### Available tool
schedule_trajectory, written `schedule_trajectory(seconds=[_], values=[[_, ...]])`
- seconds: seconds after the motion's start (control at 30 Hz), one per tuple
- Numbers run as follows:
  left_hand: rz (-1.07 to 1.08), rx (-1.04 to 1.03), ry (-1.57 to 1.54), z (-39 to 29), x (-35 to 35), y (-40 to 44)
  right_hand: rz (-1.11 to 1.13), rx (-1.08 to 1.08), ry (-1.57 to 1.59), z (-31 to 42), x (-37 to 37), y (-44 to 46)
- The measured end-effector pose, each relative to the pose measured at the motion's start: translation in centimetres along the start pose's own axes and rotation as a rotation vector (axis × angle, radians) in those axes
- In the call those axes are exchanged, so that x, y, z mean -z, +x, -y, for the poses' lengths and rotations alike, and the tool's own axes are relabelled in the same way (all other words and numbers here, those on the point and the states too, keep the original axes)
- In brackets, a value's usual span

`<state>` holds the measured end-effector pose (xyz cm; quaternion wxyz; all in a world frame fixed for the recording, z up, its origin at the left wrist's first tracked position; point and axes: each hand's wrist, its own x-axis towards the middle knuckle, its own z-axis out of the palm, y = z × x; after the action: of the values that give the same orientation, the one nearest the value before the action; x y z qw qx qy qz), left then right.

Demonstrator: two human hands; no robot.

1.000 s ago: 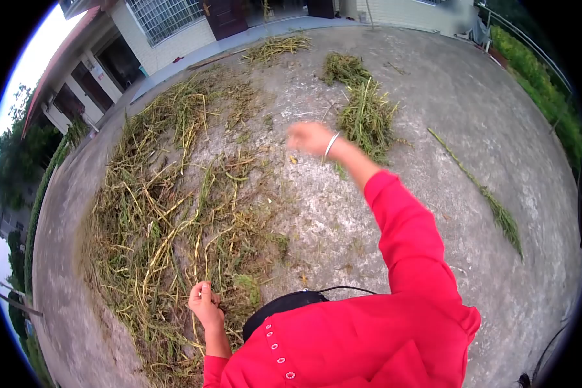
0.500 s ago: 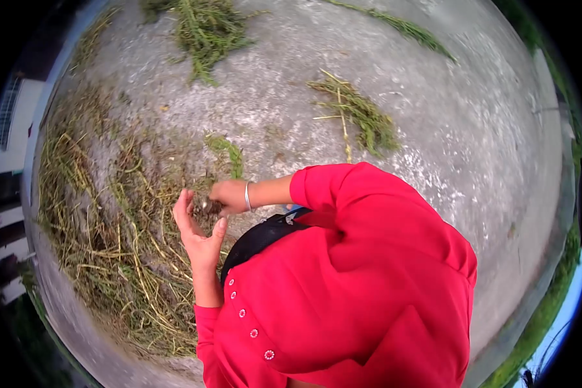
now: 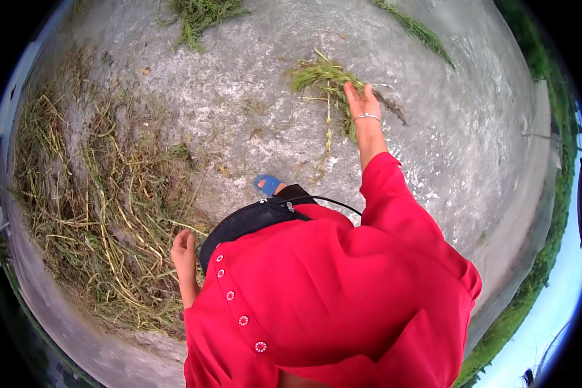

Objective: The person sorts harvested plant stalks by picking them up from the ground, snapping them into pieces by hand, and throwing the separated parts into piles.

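Note:
My right hand (image 3: 363, 102), with a bracelet at the wrist, is stretched out over the floor with its fingers apart. A bunch of green plants (image 3: 317, 73) lies at its fingers, leafy end to the left. The bunch's dark, root-like end (image 3: 392, 107) sticks out on the right, and motion blurs part of it. Beneath are more cut plant stalks (image 3: 330, 123). My left hand (image 3: 184, 249) hangs low beside my body near a wide heap of stalks (image 3: 110, 220). Its fingers are loosely bent, and nothing shows in them.
Green plant bunches lie farther off, one at the top left (image 3: 204, 19) and one at the top right (image 3: 420, 32). A blue slipper (image 3: 265, 184) is on my foot on the grey concrete floor (image 3: 252, 97). A black bag (image 3: 246, 226) hangs at my waist.
My right hand has swung from beside my left hand out to the right, carrying the plant bunch over the small pile. My left hand has lowered and its fingers have relaxed.

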<state>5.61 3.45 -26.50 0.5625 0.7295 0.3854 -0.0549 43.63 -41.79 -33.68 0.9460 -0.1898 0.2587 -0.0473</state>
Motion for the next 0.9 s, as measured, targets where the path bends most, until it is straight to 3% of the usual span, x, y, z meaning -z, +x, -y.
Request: schedule_trajectory(seconds=[0.13,0.27,0.4,0.57,0.63,0.67,0.73,0.77,0.83,0.9], values=[[0.009,0.067,0.044,2.1,-0.7,-1.6,-0.141,0.129,0.355,3.5,1.5,1.9],[0.099,0.093,0.059,3.6,-0.7,-1.8,-0.121,0.141,0.454,5.8,2.6,3.2],[0.139,0.103,0.187,0.0,-2.0,-2.1,-0.023,0.196,0.246,7.1,2.6,3.1],[0.172,0.187,0.036,6.1,-0.4,-0.5,-0.103,0.227,-0.422,10.1,0.7,1.5],[0.148,0.246,0.078,5.9,-0.4,-1.4,0.023,0.156,-0.341,12.4,4.0,5.1],[0.127,0.273,0.162,2.9,-1.3,-2.0,-0.051,0.28,-0.363,12.4,3.0,4.4],[0.149,0.298,0.02,8.7,0.2,-2.2,-0.061,0.493,-0.785,13.0,2.4,3.8],[0.111,0.26,0.069,9.7,0.6,-3.1,-0.241,0.546,-0.953,12.1,0.5,2.6],[0.042,0.194,0.169,10.7,0.2,-4.4,-0.186,0.575,-1.465,11.5,0.5,2.7],[-0.022,0.192,0.219,12.7,0.1,-5.9,0.204,0.869,-2.121,13.5,5.6,8.7]])
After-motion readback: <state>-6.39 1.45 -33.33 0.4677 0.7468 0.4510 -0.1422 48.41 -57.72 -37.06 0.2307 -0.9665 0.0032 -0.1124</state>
